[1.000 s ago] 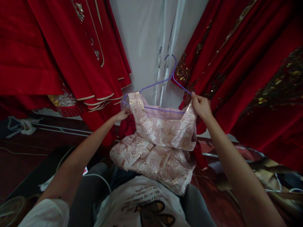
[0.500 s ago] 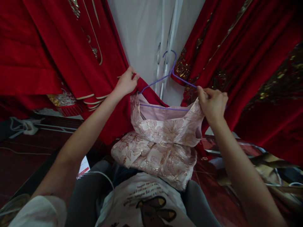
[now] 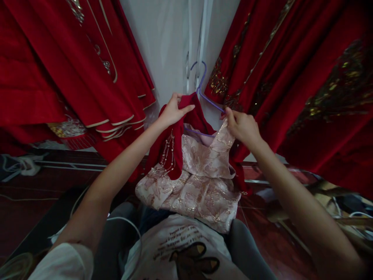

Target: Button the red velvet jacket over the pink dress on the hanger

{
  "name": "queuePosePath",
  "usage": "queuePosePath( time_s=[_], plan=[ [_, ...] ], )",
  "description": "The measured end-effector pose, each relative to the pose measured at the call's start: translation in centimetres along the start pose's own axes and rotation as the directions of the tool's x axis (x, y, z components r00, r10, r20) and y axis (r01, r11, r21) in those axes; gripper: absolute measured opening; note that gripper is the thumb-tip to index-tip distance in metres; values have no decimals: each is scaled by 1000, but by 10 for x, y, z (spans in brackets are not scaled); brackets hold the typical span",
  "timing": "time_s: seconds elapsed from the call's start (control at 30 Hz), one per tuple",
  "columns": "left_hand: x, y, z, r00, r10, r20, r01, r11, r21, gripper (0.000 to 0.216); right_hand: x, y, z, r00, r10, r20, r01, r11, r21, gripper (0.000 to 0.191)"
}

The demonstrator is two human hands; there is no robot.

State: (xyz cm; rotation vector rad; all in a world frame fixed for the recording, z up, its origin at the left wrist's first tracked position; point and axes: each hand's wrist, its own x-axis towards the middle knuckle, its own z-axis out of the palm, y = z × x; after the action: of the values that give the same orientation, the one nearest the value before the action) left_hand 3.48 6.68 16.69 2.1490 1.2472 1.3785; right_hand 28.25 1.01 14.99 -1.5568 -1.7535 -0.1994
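My left hand [image 3: 172, 112] is closed on red cloth [image 3: 178, 165], which lies over the left shoulder of a purple hanger [image 3: 211, 101]. Thin beaded strands [image 3: 168, 153] dangle from this cloth. A pale pink brocade dress [image 3: 204, 159] with gold threads hangs on the hanger, and its skirt rests across my lap. At the hanger's right end, my right hand [image 3: 243, 126] pinches the hanger tip together with the dress strap. The dress's left strap is hidden under the red cloth.
Red garments with trim [image 3: 116, 58] hang on the left, and red garments with gold sequins [image 3: 320, 97] on the right. White cabinet doors [image 3: 163, 42] stand behind the hanger. A white cable [image 3: 128, 220] crosses my leg, and assorted items [image 3: 344, 210] lie at lower right.
My left hand has moved right, bringing red cloth over the hanger's left shoulder and the dress strap. The beaded strands now show in front. My right hand keeps hold of the hanger's right end.
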Motion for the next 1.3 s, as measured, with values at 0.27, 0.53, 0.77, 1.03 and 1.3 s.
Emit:
queuePosePath(
  time_s=[0.27,0.53,0.77,1.03,1.3],
  plan=[
    [7,-33,-14,987,-72,146,26,955,294,55,85,33,27,793,-138,594,-119,920,373,30],
    [3,-38,-30,992,87,91,-123,829,546,34,75,1,43,800,-160,578,-16,958,287,29],
    [-13,-39,-9,993,-22,-115,82,828,554,33,73,20,56,900,-69,430,-48,966,255,15],
    [-12,-38,0,985,21,-169,87,789,608,32,73,67,47,980,82,-179,-69,995,78,31],
    [-19,-46,16,971,89,-221,66,791,609,30,26,99,-12,978,144,-149,-146,989,-6,31]
  ],
)
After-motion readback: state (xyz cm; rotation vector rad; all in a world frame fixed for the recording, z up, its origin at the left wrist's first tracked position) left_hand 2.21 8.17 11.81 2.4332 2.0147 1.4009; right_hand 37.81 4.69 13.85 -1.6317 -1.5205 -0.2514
